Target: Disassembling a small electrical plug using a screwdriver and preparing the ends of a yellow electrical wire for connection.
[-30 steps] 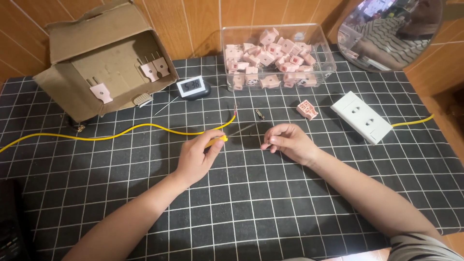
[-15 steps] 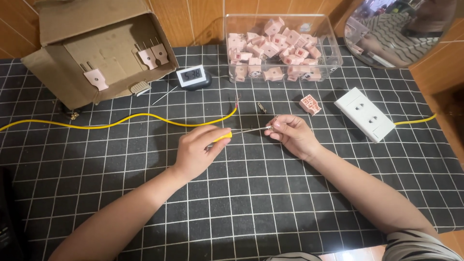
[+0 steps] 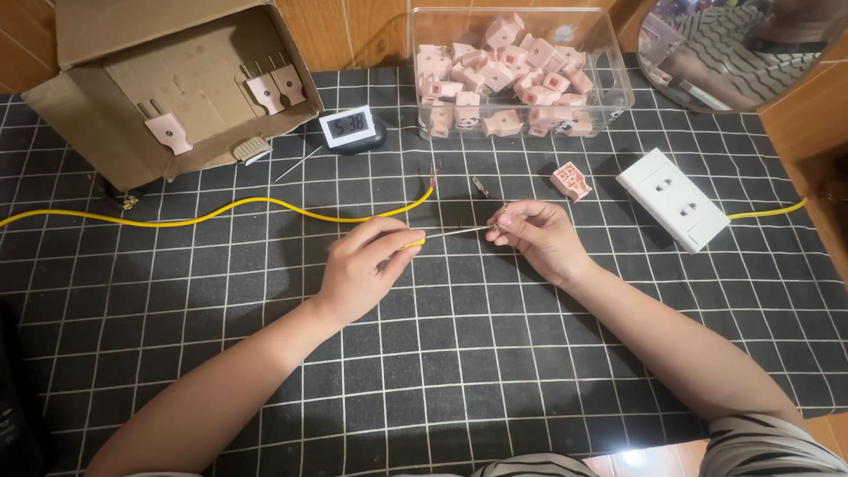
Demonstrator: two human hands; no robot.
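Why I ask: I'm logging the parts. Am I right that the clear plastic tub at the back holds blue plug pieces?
Not quite. The clear plastic tub does sit at the back of the table, but the plug pieces in it are pink, not blue, as the head view shows.

Home workbench (plug parts bin [image 3: 517, 75], cloth-covered).
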